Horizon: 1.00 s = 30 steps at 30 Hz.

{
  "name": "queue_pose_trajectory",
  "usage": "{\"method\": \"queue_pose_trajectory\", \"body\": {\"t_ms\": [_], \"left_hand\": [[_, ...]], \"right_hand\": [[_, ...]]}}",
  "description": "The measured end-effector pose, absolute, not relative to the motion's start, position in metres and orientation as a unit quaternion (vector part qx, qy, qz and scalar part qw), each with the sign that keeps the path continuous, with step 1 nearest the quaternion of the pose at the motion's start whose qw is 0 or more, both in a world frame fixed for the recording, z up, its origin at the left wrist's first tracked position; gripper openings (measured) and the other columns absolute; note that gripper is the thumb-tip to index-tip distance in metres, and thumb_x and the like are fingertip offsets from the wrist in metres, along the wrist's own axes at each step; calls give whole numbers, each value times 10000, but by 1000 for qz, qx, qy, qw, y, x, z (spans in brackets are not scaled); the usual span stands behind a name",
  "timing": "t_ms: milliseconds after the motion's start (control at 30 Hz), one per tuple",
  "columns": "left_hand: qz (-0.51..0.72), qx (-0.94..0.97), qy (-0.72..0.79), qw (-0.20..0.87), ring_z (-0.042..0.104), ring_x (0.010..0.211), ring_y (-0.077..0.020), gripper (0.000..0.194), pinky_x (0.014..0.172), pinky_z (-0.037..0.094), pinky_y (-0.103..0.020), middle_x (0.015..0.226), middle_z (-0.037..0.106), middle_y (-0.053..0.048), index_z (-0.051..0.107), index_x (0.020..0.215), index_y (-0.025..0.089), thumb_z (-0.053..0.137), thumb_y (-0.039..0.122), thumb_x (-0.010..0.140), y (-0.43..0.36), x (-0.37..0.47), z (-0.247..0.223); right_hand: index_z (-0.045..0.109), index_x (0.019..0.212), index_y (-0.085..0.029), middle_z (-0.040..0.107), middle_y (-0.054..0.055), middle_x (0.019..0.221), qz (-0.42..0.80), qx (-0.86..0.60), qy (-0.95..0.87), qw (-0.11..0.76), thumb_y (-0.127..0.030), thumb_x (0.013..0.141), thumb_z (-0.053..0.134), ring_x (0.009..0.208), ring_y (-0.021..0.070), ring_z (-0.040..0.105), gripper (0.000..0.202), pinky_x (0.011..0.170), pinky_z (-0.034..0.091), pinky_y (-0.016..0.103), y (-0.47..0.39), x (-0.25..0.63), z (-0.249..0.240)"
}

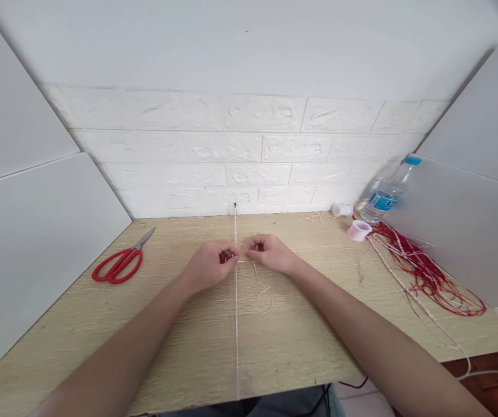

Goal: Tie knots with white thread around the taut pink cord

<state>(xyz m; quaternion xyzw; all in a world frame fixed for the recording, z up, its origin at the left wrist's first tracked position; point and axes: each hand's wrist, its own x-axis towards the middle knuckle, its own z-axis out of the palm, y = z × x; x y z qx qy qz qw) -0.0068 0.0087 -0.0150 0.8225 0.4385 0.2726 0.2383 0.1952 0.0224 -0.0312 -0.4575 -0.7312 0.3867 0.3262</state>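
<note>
A pale pink cord [237, 330] runs straight from a small dark fixing point at the foot of the wall to the table's front edge. Its far part [235, 223] looks braided or knotted. My left hand [212, 263] is closed in a pinch at the cord, just left of it. On the other side, my right hand [270, 252] pinches a thin cream thread [261, 284], which loops near the cord and trails in a curl on the tabletop. The fingertips of both hands are close together. What exactly the left fingertips grip is too small to be sure of.
Red-handled scissors [118, 265] lie at the left. At the right stand a water bottle [385, 194], a pink thread spool [359, 230] and a white spool [342, 210], beside a heap of red cords [431, 272]. White panels [36, 231] flank the wooden table [166, 359].
</note>
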Motion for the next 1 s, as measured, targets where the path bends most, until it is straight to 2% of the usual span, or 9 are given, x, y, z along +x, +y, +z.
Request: {"method": "queue_pose_trajectory", "body": {"t_ms": [200, 400, 567, 733, 867, 933, 1000], "left_hand": [[275, 822, 437, 241, 537, 619, -109, 144, 581, 425, -235, 706, 638, 11, 649, 794, 200, 532, 283, 810, 9, -7, -17], [278, 822, 437, 236, 539, 625, -118, 161, 589, 436, -245, 714, 639, -9, 650, 788, 186, 526, 288, 803, 8, -6, -16], [276, 821, 439, 237, 543, 631, -123, 156, 591, 436, -250, 708, 635, -6, 653, 787, 193, 527, 284, 799, 9, -6, -17], [269, 819, 448, 238, 534, 625, -119, 150, 589, 425, -246, 706, 632, -2, 652, 796, 193, 534, 286, 801, 9, -7, -17], [263, 822, 444, 240, 512, 604, -110, 155, 577, 407, -242, 698, 626, 7, 658, 809, 197, 525, 277, 810, 8, -7, -14], [262, 825, 439, 239, 495, 591, -108, 153, 566, 395, -240, 677, 610, 11, 654, 798, 196, 522, 271, 812, 8, -7, -12], [265, 827, 438, 232, 476, 580, -106, 148, 556, 385, -239, 659, 588, 12, 647, 779, 192, 524, 268, 811, 8, -7, -11]], "right_hand": [[603, 684, -146, 607, 13, 697, 557, -416, -608, 384, -320, 714, 636, 596, 93, 463, 179, 562, 331, 229, 26, 205, -19], [581, 721, -152, 515, -19, 528, 658, -325, -537, 415, -326, 726, 633, 464, 77, 366, 182, 441, 198, 227, 23, 211, -4], [595, 815, -160, 488, -37, 505, 664, -304, -533, 427, -351, 747, 589, 403, 64, 276, 204, 413, 166, 231, 18, 216, 9], [623, 898, -155, 595, 2, 574, 664, -287, -585, 365, -379, 766, 558, 411, 77, 386, 267, 391, 204, 221, 10, 219, 19], [687, 801, -133, 676, 53, 711, 599, -306, -689, 272, -304, 756, 565, 496, 88, 480, 214, 423, 277, 214, 8, 215, 13], [693, 729, -132, 655, 35, 656, 541, -349, -724, 248, -261, 745, 557, 515, 91, 491, 188, 471, 344, 216, 10, 211, 5], [682, 687, -130, 615, 15, 595, 491, -395, -740, 236, -245, 752, 532, 509, 89, 474, 200, 469, 341, 212, 14, 208, -4]]}}
